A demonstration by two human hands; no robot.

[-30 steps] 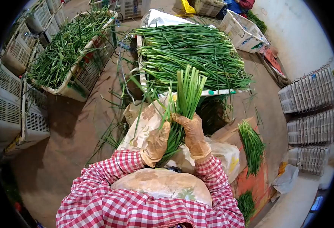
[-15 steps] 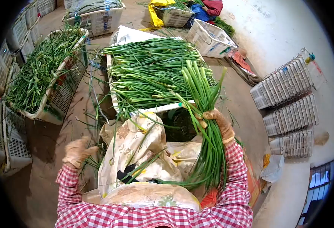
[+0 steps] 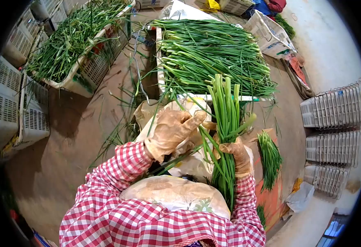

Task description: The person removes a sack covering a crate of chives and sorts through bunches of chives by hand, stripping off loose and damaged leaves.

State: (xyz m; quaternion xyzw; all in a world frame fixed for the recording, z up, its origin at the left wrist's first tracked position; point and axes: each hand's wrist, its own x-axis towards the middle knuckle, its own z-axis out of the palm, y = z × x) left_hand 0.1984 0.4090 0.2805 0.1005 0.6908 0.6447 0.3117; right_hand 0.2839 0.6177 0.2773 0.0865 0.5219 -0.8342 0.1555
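Standing near, I see a bunch of green stalks (image 3: 225, 111) just right of the frame's centre, upright with thick cut-looking ends at the top and thinner leaves hanging toward the lap. The gloved right hand (image 3: 236, 156) is closed round its lower middle. The gloved left hand (image 3: 170, 129) is raised near the centre, fingers bent toward the bunch; whether it pinches a strand, I cannot tell. More greens (image 3: 213, 53) lie in a white crate (image 3: 160, 68) at the upper middle, and a smaller bundle (image 3: 269, 160) rests at the right.

I'd judge the bunch light and springy, firmer at the thick ends, soft and easily creased toward the tips, perhaps slippery if damp. Best held round the gathered stems, snug without squeezing, since single stalks could slide out; one already leans off to the right.
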